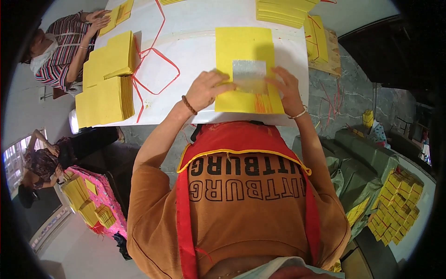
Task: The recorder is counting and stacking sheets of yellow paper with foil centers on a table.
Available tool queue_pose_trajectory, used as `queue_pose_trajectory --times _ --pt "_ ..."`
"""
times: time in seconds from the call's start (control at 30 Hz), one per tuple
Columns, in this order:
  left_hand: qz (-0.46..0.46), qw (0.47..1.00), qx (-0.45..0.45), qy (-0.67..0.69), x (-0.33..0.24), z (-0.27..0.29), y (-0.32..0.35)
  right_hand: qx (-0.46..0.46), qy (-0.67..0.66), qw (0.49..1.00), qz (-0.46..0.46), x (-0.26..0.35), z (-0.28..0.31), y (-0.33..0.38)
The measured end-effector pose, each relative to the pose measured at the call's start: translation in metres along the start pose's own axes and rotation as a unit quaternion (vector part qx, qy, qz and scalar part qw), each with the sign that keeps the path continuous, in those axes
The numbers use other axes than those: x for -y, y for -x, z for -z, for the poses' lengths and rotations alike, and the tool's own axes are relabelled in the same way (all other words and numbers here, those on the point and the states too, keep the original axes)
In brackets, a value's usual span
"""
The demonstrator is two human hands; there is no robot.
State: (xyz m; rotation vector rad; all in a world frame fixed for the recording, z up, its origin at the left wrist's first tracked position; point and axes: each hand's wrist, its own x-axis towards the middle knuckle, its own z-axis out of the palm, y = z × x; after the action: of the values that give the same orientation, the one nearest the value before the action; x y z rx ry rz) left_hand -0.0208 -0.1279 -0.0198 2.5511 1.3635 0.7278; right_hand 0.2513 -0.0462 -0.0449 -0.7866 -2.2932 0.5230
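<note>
A sheet of yellow paper [244, 44] lies on the white-covered table in front of me, with an orange-red smear near its lower right. On it is a silver foil sheet [249, 69], whose lower part is blurred by motion. My left hand [207, 88] has its curled fingers and thumb at the foil's lower left edge. At the foil's right side, my right hand [287, 88] is closed with its fingertips at the edge. Both hands seem to hold the foil by its sides, low over the paper; the fingertips are partly smeared.
Stacks of yellow paper [100, 100] stand at the table's left edge, beside loose red string [179, 72]. Another yellow stack [281, 11] sits at the far right. Across the left corner a co-worker's hands [96, 21] rest on yellow paper. Tied yellow bundles [395, 204] are piled at lower right.
</note>
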Motion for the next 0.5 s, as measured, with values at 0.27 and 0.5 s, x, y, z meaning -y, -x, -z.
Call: queue_pose_trajectory --times 0.27,0.5 --pt "0.209 0.972 -0.055 0.094 -0.011 -0.009 -0.007 0.167 -0.120 0.970 -0.133 -0.005 -0.002 0.001" --pt "0.434 0.877 -0.059 0.197 0.015 -0.024 -0.029 -0.018 -0.266 0.901 -0.342 0.009 -0.014 -0.028"
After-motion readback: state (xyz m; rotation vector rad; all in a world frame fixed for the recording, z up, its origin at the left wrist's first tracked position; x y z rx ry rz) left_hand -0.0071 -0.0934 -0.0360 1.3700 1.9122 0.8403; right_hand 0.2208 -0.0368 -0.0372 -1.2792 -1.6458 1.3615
